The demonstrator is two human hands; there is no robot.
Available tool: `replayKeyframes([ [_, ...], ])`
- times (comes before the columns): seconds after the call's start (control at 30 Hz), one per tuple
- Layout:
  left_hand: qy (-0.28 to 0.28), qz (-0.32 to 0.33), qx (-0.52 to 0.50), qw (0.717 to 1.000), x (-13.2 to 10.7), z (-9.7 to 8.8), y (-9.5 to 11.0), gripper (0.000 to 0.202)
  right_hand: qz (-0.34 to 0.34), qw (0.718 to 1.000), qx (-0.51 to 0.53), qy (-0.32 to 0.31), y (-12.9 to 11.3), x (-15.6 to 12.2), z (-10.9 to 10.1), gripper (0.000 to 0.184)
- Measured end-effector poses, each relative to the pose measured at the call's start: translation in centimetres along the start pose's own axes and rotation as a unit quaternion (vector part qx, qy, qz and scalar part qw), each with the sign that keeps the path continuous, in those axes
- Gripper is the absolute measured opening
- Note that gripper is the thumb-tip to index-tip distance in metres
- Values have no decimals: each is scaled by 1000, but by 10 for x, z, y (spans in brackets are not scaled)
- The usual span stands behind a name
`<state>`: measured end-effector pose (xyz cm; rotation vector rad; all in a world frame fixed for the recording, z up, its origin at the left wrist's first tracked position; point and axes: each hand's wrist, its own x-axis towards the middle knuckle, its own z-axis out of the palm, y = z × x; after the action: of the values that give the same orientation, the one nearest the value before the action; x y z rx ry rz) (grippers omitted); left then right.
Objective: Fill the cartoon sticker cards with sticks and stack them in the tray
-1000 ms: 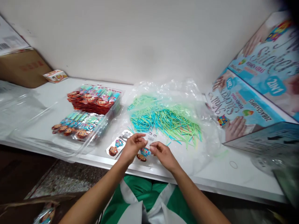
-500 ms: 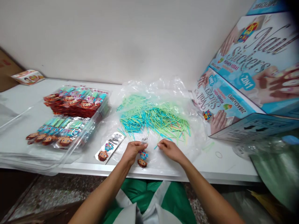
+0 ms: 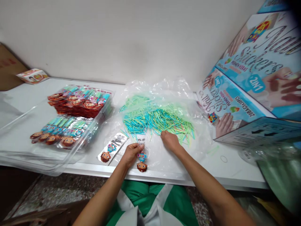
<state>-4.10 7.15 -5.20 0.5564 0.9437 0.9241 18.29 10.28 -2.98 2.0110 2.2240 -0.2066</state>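
Note:
My left hand [image 3: 132, 153] pinches a small printed packet [image 3: 142, 164] between thumb and fingers, its cartoon-head end toward me. My right hand [image 3: 169, 141] is at the front edge of a pile of thin green and blue sticks [image 3: 162, 121]. Its fingertips are pressed together, and what they hold, if anything, is hidden. The sticks lie on a clear plastic bag [image 3: 157, 161]. Left of my left hand lies a flat stack of similar packets [image 3: 113, 148]. Farther left, a clear plastic tray [image 3: 70, 153] contains filled packets [image 3: 77, 105] in two groups.
Large blue-and-white "Nail Stickers" boxes [image 3: 237, 100] stand stacked at the right. A rubber band [image 3: 223, 159] lies near the table's right front. A small printed box [image 3: 33, 76] and a brown carton [image 3: 10, 67] are at the back left. A white wall [image 3: 122, 37] rises behind the table.
My right hand has moved forward to the sticks; the blue stick it held no longer shows. My left hand has turned the packet straighter and more of its print shows.

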Motion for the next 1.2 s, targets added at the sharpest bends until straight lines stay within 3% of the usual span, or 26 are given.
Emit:
replayKeyframes([
  [0.1, 0, -1, -5, 1000, 1, -2, -2, 23, 60, 998, 3, 7, 17, -1, -1, 37],
  [0.2, -8, -5, -9, 1000, 2, -2, -2, 23, 96, 995, 14, -23, 33, -4, -6, 46],
  [0.5, 6, -3, -14, 1000, -1, 1, 0, 23, 56, 995, 48, -71, 27, 41, -26, 30],
  [0.73, -10, -7, -20, 1000, 2, -4, -2, 20, 61, 976, 200, -67, 61, 34, -27, 25],
  [0.83, -11, -7, -29, 999, 3, -4, -2, 18, 62, 947, 311, -58, 70, 27, -25, 30],
  [0.97, -6, -12, -28, 1000, 2, -3, -2, 20, 40, 876, 479, -35, 60, 15, -18, 36],
  [1.2, -1, -3, -23, 1000, 1, -2, -1, 22, 25, 767, 628, 128, 21, 0, 4, 42],
])
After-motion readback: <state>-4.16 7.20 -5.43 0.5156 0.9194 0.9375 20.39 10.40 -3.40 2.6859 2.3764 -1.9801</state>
